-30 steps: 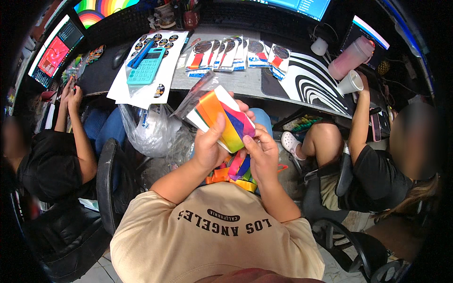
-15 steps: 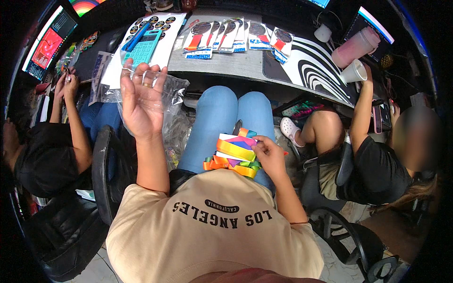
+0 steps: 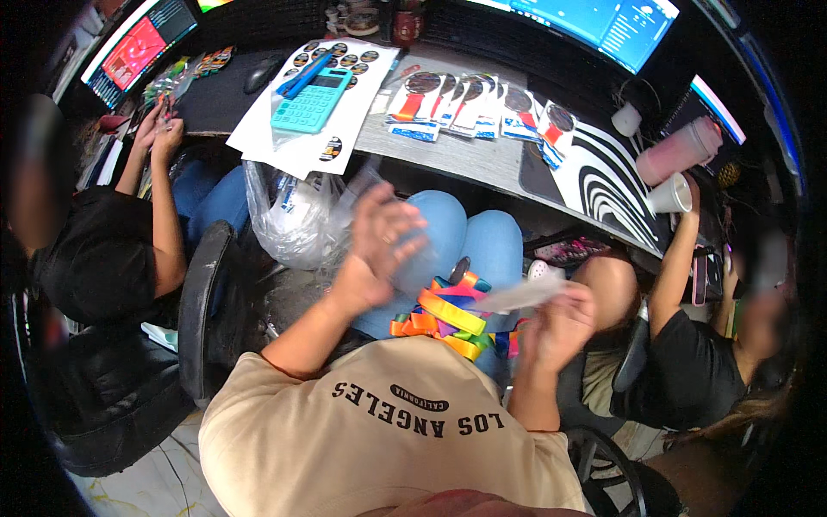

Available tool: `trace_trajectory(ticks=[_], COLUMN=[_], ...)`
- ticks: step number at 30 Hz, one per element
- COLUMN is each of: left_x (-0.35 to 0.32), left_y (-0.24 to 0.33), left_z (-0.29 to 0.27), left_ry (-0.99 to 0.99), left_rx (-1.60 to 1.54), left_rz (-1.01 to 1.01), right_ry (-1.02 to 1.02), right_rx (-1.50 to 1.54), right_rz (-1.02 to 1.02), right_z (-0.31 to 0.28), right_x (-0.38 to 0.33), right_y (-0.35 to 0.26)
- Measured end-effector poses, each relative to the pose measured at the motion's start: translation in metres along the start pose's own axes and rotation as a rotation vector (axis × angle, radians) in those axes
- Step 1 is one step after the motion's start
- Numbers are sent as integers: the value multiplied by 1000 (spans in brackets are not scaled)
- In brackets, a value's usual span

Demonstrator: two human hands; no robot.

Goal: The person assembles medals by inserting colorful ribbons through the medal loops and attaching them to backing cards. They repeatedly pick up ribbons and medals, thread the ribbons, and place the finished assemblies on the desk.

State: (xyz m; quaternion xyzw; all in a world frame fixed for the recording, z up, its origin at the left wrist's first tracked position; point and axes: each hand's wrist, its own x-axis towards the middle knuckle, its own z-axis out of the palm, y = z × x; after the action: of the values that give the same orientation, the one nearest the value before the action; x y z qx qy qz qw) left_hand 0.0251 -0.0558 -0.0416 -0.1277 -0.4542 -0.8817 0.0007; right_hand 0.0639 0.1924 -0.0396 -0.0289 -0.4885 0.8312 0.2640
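Observation:
My left hand (image 3: 379, 246) is raised over my left thigh, fingers spread and blurred by motion. Clear plastic shows beside its fingers; whether they touch it I cannot tell. In my right hand (image 3: 562, 326), above my right thigh, is a white card (image 3: 517, 297), gripped at its right end and smeared by motion. Below the card, a bundle of rainbow-coloured ribbon (image 3: 452, 314) lies on my lap, with a dark round medal (image 3: 463, 265) at its far end.
Ahead, the grey desk (image 3: 379, 133) bears a teal calculator (image 3: 312, 103), sheets of round stickers and several packaged medals (image 3: 469, 99). A plastic bag (image 3: 297, 220) hangs below its edge. People sit on both sides; the right one's hand is by a white cup (image 3: 670, 194).
My left hand has come down and right from near the desk edge, toward my lap. My right hand has lifted the white card off the ribbon, moving right. The whole view has shifted.

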Motion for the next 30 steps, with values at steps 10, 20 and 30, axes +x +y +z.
trace_trajectory(ticks=[10,20,30], left_x=[-24,28,22], left_y=[-36,-80,33], left_z=[-156,-375,-172], left_ry=[1059,907,-94], left_rx=[303,1591,1474], left_rz=[43,-486,-846], right_ry=[-438,-250,3], right_rx=[-310,-1297,-1233], right_rz=[203,-631,-596], right_z=[60,36,30], right_x=[-5,160,211], right_y=[76,65,56])
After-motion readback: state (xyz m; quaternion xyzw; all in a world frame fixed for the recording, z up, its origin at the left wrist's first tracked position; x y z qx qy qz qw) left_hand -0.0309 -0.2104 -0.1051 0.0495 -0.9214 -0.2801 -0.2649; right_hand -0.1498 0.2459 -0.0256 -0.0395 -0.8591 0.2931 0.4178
